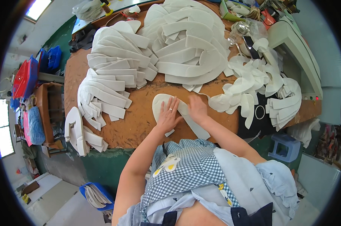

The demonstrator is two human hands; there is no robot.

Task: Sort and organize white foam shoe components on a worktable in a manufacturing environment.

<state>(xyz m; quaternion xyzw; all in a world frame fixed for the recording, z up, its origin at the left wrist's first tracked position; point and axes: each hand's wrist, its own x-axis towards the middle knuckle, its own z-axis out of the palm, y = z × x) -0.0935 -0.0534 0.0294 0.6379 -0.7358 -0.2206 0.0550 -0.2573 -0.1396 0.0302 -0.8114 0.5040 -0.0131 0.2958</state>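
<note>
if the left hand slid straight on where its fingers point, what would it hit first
Past the curved white piece beneath it and a strip of brown tabletop, the left hand would probably meet the near edge of the large white pile; depth is hard to judge.

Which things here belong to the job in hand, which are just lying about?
Job, apparently:
- curved white piece, left hand flat on it, right hand at its edge
- piled white pieces
- brown tabletop

Lying about, likely:
- blue stool
- red tub
- plastic bag
</note>
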